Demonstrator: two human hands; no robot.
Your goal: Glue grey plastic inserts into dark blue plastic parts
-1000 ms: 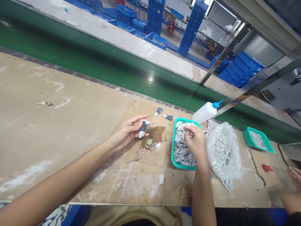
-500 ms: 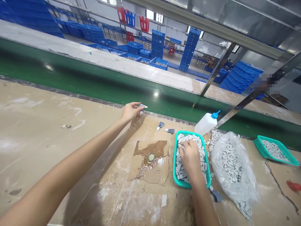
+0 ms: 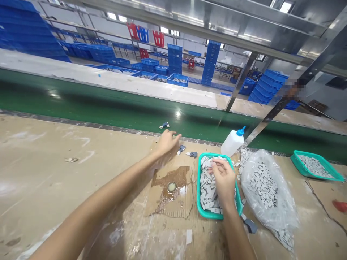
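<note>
My left hand [image 3: 167, 142] is open over the far edge of the worktable, its fingers stretched out and nothing in them. Beyond it, a grey-and-white plastic part [image 3: 164, 125] lies on the green belt [image 3: 130, 119]. Just right of its fingers is a second grey part with a white tip [image 3: 181, 149], and a third grey part [image 3: 192, 154] lies beside that. My right hand [image 3: 223, 177] is over a teal basket [image 3: 200, 195] full of small white plastic pieces [image 3: 207, 189]. Its thumb and fingers are pinched together; what they hold is too small to make out.
A round cap of liquid [image 3: 171, 187] sits on wet cardboard [image 3: 157, 202]. Right of the basket are a white squeeze bottle [image 3: 231, 143], a plastic bag of small pieces [image 3: 267, 191] and another grey part [image 3: 249, 225]. Farther right stands a second teal basket [image 3: 299, 168].
My left hand has let go of the grey-and-white part, which now lies on the green belt, and moved right towards the other grey parts. My right hand has lifted slightly from the pieces, fingers pinched.
</note>
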